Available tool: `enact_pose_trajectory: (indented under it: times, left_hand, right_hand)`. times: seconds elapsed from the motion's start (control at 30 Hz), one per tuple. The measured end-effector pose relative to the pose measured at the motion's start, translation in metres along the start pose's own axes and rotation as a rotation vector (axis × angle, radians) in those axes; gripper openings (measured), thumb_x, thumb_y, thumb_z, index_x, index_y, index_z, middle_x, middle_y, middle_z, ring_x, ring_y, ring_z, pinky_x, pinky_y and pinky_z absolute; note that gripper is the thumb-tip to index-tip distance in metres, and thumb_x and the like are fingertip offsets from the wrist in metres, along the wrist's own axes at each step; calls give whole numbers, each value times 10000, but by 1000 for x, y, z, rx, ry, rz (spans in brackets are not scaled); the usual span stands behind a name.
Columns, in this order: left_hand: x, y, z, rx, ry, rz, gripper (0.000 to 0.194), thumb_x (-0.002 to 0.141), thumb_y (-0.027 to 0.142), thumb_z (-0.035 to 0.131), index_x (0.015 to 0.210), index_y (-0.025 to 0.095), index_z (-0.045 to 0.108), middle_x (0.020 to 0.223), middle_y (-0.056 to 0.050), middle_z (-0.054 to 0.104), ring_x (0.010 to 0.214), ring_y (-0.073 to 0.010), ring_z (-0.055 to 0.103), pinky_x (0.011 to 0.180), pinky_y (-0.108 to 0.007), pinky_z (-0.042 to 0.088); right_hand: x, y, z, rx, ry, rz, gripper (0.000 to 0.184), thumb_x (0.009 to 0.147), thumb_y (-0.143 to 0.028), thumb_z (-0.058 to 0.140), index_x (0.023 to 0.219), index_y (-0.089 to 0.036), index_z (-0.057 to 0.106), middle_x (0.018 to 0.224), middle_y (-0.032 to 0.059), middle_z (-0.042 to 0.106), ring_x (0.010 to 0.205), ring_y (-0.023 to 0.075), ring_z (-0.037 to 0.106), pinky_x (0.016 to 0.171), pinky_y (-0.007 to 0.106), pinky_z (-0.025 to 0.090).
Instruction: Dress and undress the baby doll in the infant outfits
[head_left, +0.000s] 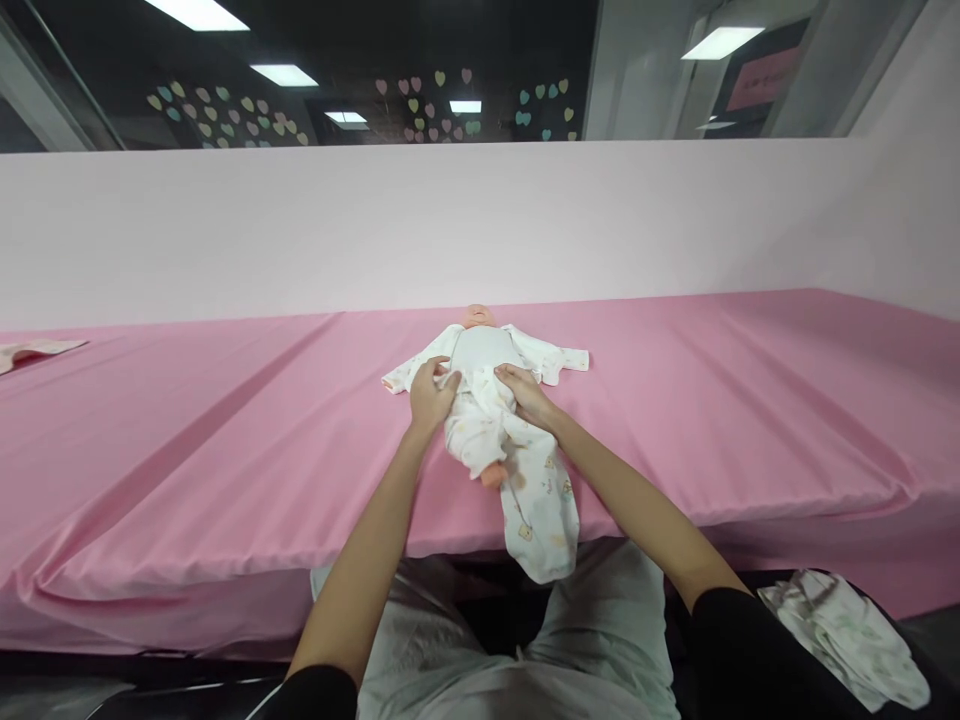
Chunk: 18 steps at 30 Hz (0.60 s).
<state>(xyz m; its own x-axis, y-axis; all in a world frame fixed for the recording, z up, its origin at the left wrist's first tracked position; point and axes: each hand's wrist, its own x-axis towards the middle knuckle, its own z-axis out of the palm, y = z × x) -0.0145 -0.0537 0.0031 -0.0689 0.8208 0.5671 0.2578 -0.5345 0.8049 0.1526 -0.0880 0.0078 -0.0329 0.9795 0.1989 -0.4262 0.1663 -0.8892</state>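
A baby doll (478, 317) lies on its back on the pink-covered table, its head away from me. It has on a pale white top (484, 347) with sleeves spread to both sides. Printed white baby trousers (474, 425) cover its lower body. One foot (493, 475) pokes out of a trouser leg, while the other leg, limp and long, drapes over the table's front edge. My left hand (433, 395) is closed on the waist of the trousers at the left side. Across from it, my right hand (527, 393) grips the waist at the right; its fingertips are partly hidden by cloth.
The pink sheet (247, 440) has loose folds and hangs over the front edge, close to my legs. A folded cloth (37, 352) lies at the far left. Crumpled printed cloth (844, 635) sits at the lower right. A white wall (480, 225) rises behind the table.
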Motion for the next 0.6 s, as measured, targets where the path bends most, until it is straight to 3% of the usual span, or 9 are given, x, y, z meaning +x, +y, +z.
enact_pose_trajectory:
  times: [0.1, 0.2, 0.33, 0.5, 0.6]
  left_hand:
    - [-10, 17, 8, -24, -257, 147, 366, 792, 365, 538, 1105, 178, 578, 1128, -77, 591, 1092, -220, 516, 970, -364, 362]
    - [-17, 33, 15, -53, -519, 131, 438, 758, 394, 591, 1146, 193, 549, 1160, -56, 591, 1102, -219, 519, 969, -343, 373]
    - [-12, 37, 6, -97, -581, 15, 446, 646, 350, 710, 1045, 187, 598, 1075, -48, 620, 1024, -214, 556, 905, -319, 424]
    - [-5, 30, -7, -466, -530, -317, 590, 610, 332, 748, 1140, 187, 532, 744, 9, 610, 622, -125, 588, 596, -242, 484]
    - [-8, 32, -3, -543, -581, -446, 648, 609, 325, 758, 1190, 195, 502, 723, 10, 617, 582, -120, 587, 547, -226, 481]
  right_hand:
    - [-1, 7, 2, -20, -24, 0, 309, 556, -407, 725, 633, -166, 548, 594, -61, 500, 556, 68, 419, 546, 216, 338]
    - [0, 8, -1, 9, 24, 16, 332, 555, -424, 729, 643, -170, 533, 602, -60, 491, 569, 75, 434, 558, 224, 353]
    - [2, -1, -8, -96, -38, 33, 343, 583, -449, 719, 666, -164, 547, 593, -59, 497, 561, 76, 438, 544, 220, 343]
    - [4, -10, -15, -473, -404, 109, 362, 569, -428, 756, 735, -134, 626, 629, -43, 566, 569, 75, 458, 513, 201, 321]
    - [4, -5, -18, -333, -321, 157, 396, 574, -477, 746, 731, -133, 625, 636, -24, 602, 575, 90, 501, 531, 211, 374]
